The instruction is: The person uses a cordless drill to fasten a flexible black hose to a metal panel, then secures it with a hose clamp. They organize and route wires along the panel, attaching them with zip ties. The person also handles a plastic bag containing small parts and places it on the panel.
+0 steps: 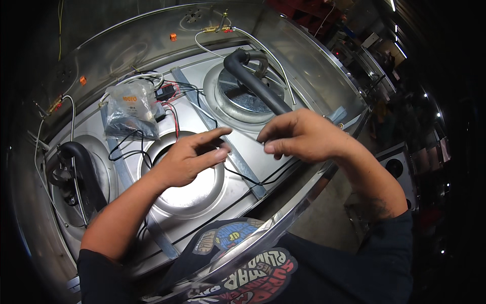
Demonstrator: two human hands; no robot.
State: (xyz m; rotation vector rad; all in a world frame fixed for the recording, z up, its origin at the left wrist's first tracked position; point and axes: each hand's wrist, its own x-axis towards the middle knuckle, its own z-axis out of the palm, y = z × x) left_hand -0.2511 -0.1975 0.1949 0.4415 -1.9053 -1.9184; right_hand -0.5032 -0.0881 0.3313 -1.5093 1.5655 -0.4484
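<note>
My left hand (191, 158) hovers over the round steel bowl (188, 198) in the middle of a stove's metal underside (238, 175). Its forefinger and thumb are apart, with nothing seen between them. To its right, my right hand (304, 138) has its fingers curled, with forefinger and thumb tips close together. Anything small in that pinch is too dark to make out. A thick black pipe (255, 86) runs beneath this hand, across the far-right burner bowl (211, 104). Thin black wire (248, 178) crosses the panel below both hands.
A clear plastic bag (130, 109) lies beside a small black box (165, 92) with red and black leads. Another curved black pipe (83, 167) is at the left. Metal strips (195, 101) cross the panel. A shiny steel rim (291, 213) runs between me and the panel.
</note>
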